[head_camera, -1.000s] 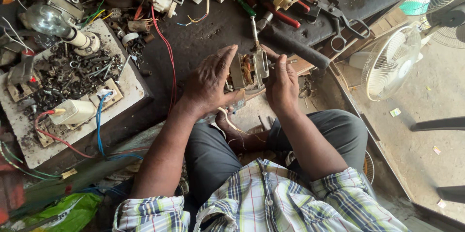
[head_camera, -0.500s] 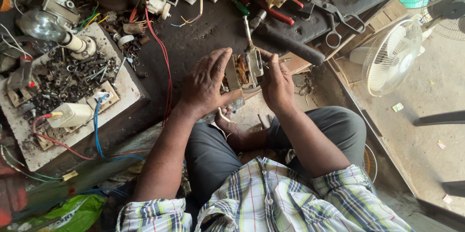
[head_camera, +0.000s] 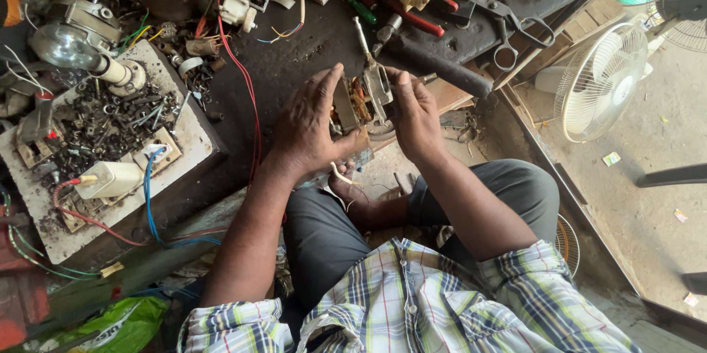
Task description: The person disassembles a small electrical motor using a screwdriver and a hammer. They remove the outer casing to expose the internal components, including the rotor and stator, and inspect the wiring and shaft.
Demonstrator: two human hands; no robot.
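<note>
Head view, work piece: a small electric motor with grey metal frame, copper windings and a thin steel shaft [head_camera: 366, 95] is held up between both hands, above the dark oily tabletop [head_camera: 294, 65].
Head view, left hand: the left hand [head_camera: 313, 128] cups the motor's left side, fingers pressed together along its frame, thumb under it.
Head view, right hand: the right hand [head_camera: 414, 113] grips the motor's right side, thumb tip pressed on the frame edge, fingers curled behind.
Head view, doing it well: judging by the grip, both hands should bear on the metal frame only, sparing the windings, with the shaft kept pointing away from the body.
Head view, surroundings: left of the motor, a white slab tray of dark screws and nuts [head_camera: 110, 121]; a red wire [head_camera: 243, 80] runs just left of the motor; right of it, a white table fan [head_camera: 596, 80]; beyond it, black-handled scissors [head_camera: 508, 32].
</note>
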